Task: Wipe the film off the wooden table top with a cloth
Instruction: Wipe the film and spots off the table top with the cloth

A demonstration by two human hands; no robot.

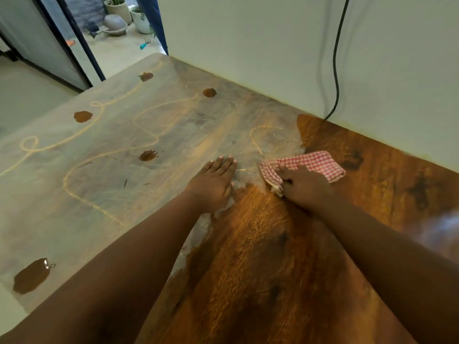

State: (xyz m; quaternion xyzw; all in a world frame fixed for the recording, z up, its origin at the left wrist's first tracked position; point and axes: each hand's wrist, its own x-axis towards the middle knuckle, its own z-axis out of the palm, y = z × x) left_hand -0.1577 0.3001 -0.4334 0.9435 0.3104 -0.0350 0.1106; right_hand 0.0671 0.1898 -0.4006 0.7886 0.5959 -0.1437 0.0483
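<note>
From the head view, both forearms reach forward over the tabletop. The left hand lies palm down, fingers straight and together, pressing on the pale film at its edge. Just beside it, the right hand grips the red-checked cloth, fingers curled round its bunched near end, at the boundary of film and bare wood.
</note>
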